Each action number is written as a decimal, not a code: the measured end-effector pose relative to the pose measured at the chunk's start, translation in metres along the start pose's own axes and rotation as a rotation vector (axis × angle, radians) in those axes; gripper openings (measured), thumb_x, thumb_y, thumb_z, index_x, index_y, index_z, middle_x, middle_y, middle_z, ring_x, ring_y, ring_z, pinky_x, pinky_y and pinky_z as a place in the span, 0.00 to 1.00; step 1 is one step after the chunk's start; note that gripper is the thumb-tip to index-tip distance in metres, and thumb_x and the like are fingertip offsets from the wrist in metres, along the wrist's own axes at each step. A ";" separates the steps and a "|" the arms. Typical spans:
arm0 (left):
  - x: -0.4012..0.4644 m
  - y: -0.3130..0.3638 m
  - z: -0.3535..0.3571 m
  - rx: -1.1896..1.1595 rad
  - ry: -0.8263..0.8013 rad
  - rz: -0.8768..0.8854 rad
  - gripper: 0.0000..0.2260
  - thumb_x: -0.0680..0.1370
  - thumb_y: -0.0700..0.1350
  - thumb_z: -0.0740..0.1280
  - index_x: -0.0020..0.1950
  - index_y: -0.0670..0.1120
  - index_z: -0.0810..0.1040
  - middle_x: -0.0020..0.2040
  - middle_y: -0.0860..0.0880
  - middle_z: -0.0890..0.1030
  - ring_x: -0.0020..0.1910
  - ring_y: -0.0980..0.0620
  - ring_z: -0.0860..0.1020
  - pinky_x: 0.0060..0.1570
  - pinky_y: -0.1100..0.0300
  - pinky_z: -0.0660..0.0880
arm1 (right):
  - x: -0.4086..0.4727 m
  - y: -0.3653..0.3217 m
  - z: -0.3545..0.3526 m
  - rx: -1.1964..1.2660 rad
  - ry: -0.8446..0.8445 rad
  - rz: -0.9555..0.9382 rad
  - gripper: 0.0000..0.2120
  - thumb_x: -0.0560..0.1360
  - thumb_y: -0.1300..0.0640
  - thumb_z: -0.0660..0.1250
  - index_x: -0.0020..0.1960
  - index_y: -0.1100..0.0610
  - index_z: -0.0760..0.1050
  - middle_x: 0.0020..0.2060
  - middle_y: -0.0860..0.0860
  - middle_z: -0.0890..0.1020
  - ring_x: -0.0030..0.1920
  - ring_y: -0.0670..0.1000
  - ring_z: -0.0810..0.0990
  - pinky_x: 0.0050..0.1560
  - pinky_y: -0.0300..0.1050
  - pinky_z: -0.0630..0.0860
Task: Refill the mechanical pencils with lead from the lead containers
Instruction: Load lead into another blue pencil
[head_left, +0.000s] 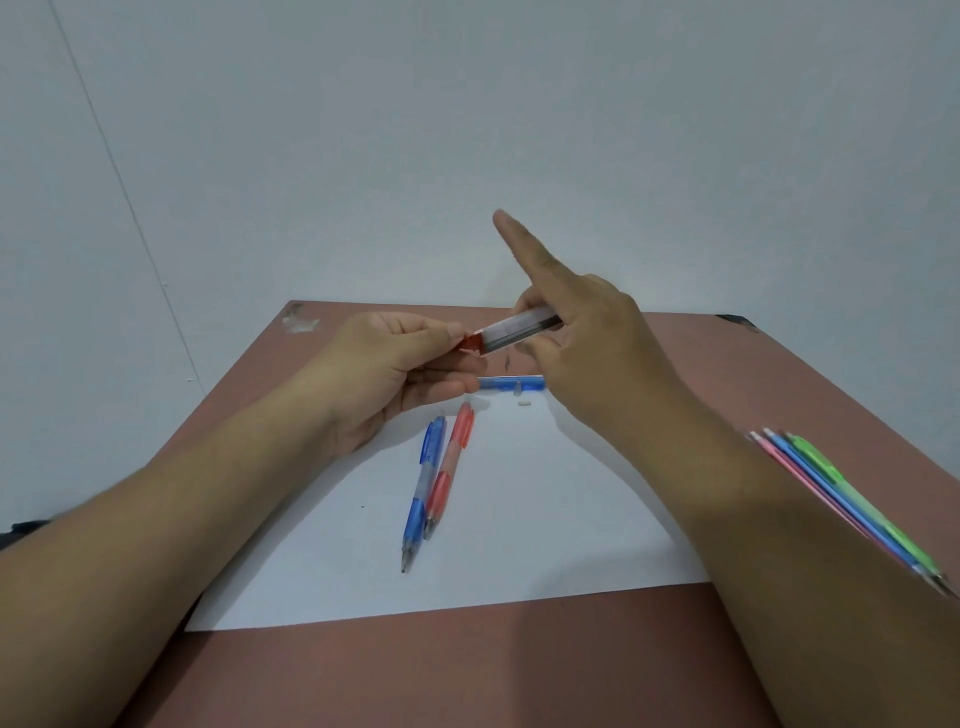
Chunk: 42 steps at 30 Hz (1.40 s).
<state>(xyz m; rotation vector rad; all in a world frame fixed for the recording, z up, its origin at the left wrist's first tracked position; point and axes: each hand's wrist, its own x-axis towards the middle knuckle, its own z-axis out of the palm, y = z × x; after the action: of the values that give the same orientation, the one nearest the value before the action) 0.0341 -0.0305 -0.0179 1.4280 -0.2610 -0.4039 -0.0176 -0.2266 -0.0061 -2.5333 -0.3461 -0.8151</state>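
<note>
Above the far edge of a white sheet (519, 519), both my hands hold a clear lead container (519, 328) with a red cap (474, 344). My left hand (384, 374) pinches the red cap end. My right hand (587, 343) grips the clear body, its index finger pointing straight up. A blue mechanical pencil (423, 493) and a red mechanical pencil (449, 467) lie side by side on the sheet, tips toward me. Another blue pencil or container (511, 383) lies crosswise under my hands, with a small white piece (523, 402) beside it.
The sheet lies on a brown table (467, 675) that ends at a pale wall. Several thin pencils, pink, blue and green (852, 499), lie in a bunch at the table's right side, partly behind my right forearm.
</note>
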 end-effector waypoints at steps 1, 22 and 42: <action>0.000 0.000 0.000 -0.009 -0.002 0.004 0.12 0.82 0.44 0.65 0.58 0.37 0.82 0.51 0.38 0.86 0.44 0.47 0.86 0.41 0.63 0.83 | 0.000 -0.002 -0.001 -0.015 0.002 -0.009 0.47 0.78 0.68 0.65 0.76 0.26 0.49 0.46 0.43 0.76 0.47 0.47 0.74 0.50 0.46 0.80; -0.004 0.008 -0.004 -0.190 -0.121 -0.126 0.36 0.81 0.66 0.53 0.63 0.33 0.77 0.56 0.34 0.83 0.55 0.39 0.84 0.56 0.53 0.80 | 0.018 -0.003 -0.014 -0.181 -0.119 -0.117 0.28 0.76 0.68 0.66 0.65 0.39 0.79 0.49 0.44 0.82 0.53 0.52 0.77 0.54 0.47 0.76; -0.007 0.010 -0.006 -0.222 -0.218 -0.210 0.40 0.79 0.69 0.54 0.64 0.32 0.76 0.57 0.33 0.82 0.54 0.38 0.84 0.49 0.55 0.83 | 0.025 -0.005 -0.021 -0.265 -0.204 -0.174 0.26 0.77 0.67 0.67 0.62 0.38 0.80 0.48 0.46 0.82 0.49 0.53 0.77 0.52 0.56 0.78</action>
<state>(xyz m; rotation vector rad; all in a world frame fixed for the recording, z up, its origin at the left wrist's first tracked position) 0.0309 -0.0214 -0.0083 1.1973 -0.2346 -0.7402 -0.0097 -0.2299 0.0255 -2.8759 -0.5643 -0.7049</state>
